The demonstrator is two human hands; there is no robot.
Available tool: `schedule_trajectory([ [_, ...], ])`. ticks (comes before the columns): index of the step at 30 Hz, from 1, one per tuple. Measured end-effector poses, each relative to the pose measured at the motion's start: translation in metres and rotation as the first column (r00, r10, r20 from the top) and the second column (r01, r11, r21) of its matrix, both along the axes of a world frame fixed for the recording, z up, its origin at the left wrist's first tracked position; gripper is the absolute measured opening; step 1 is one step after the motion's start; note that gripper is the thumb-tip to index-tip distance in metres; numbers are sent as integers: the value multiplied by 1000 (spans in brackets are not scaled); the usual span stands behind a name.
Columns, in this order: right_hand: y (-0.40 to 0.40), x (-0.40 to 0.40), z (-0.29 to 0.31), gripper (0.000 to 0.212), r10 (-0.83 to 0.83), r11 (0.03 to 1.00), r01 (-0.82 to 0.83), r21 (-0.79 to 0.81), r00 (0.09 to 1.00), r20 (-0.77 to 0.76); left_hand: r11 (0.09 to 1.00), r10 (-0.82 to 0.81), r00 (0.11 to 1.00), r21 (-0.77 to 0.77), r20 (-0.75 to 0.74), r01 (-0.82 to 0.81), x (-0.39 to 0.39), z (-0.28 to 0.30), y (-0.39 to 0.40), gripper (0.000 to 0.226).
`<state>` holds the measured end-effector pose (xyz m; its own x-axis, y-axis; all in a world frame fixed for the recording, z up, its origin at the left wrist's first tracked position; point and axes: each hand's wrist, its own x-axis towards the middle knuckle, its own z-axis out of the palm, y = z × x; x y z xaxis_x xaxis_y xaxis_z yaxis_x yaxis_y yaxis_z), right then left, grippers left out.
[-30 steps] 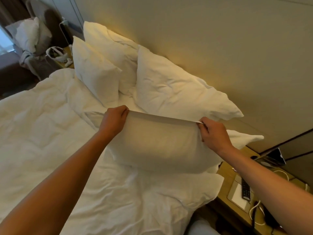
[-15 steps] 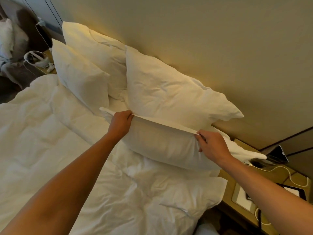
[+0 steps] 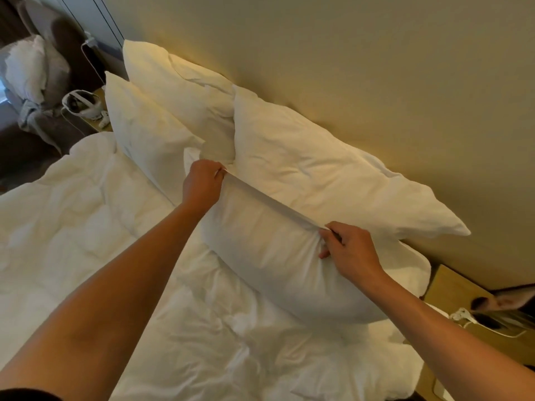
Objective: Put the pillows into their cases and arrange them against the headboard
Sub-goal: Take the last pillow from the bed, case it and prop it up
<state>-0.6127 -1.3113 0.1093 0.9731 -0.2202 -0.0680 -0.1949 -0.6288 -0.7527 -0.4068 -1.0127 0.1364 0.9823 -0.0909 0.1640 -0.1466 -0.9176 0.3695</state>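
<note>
White cased pillows [image 3: 304, 169] are leaning on the headboard [image 3: 347, 68]; left hand [image 3: 202, 183] and right hand [image 3: 351, 250], each grip pinched closed, are seating the last pillow [image 3: 275, 256].

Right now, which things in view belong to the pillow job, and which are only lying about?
Belongs to the job:
- held pillow, gripped along its top edge by the left hand and right hand
- three pillows propped up
- headboard

Lying about:
- duvet
- nightstand with white cable
- headset
</note>
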Motion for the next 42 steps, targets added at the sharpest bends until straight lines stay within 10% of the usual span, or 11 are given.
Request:
schedule_trajectory([
  [4,16,45,-25,25,43,999,-46,-20,991,-129,985,133,934,-63,-331,-162,-1,-42,-8,63],
  [8,34,63,-53,43,149,906,-217,-364,967,-206,982,59,766,-103,-640,-161,-52,-107,-21,91],
  [20,118,122,-126,104,182,760,-302,-575,949,-258,888,9,774,-351,-633,-297,-107,-177,14,84],
  [27,134,128,-155,42,326,856,-382,-349,922,-209,826,12,695,-385,-719,-412,-131,-193,23,107],
  [32,119,135,-140,29,251,960,-255,-119,967,-43,514,-77,466,-435,-882,-739,-132,-188,-5,134],
  [42,2,208,-109,20,159,980,-146,-135,983,90,447,-88,600,-570,-795,-690,-38,-173,-140,128],
])
